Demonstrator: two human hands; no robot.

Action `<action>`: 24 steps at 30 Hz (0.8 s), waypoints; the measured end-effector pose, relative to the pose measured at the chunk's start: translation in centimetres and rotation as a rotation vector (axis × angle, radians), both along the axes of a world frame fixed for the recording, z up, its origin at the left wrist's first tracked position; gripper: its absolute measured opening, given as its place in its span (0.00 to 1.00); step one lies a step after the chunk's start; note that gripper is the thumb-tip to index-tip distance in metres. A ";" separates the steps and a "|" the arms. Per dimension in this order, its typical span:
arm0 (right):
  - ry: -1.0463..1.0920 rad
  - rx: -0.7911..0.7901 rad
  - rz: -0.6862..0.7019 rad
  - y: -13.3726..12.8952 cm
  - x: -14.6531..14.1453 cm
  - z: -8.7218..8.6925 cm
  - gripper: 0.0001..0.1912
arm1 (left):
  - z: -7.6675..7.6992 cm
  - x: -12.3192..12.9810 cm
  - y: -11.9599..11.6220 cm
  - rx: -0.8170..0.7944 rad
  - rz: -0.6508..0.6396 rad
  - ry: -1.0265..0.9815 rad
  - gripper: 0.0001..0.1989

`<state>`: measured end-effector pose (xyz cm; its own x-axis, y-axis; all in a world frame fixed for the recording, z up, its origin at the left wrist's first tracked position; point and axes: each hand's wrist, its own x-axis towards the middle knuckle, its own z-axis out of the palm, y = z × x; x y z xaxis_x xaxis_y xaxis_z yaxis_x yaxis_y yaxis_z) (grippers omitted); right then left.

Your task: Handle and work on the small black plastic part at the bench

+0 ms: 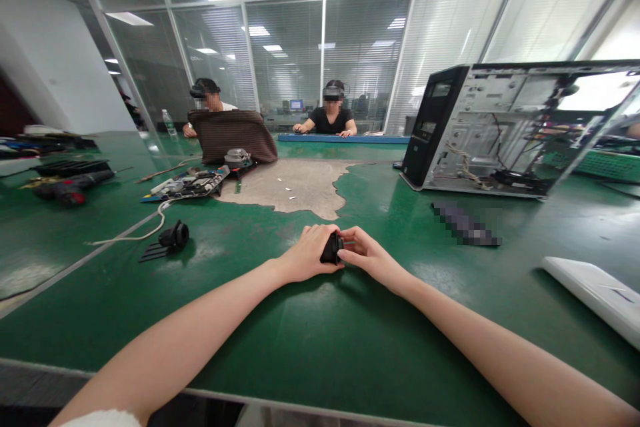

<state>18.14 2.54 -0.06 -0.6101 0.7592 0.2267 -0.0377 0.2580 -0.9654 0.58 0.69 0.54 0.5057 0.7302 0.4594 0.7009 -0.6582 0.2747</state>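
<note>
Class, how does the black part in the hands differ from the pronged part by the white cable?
The held part is between the left hand and right hand; the pronged part lies on the table. Fingers partly cover the held part, while the pronged part shows its round end. Both are black.

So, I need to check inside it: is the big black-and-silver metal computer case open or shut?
Open: the side of the computer case facing the camera has no panel over it, so beige cables inside show.

ok, I count two people in dark headsets (333, 119) (214, 101), one open black-and-silver metal computer case (434, 130), one clear plastic bottle (169, 123), one long blue bar (343, 139).
</note>
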 end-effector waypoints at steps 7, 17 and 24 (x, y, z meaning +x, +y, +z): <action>0.019 0.010 -0.003 -0.5 -0.1 0.8 0.12 | -0.1 0.0 0.0 0.002 0.008 -0.001 0.28; -0.007 0.014 -0.033 0.1 -0.1 -0.1 0.15 | 0.0 0.0 0.0 -0.005 -0.008 0.002 0.28; 0.025 0.005 -0.010 -0.5 -0.1 0.7 0.12 | -0.2 -0.1 0.1 0.004 0.002 0.001 0.28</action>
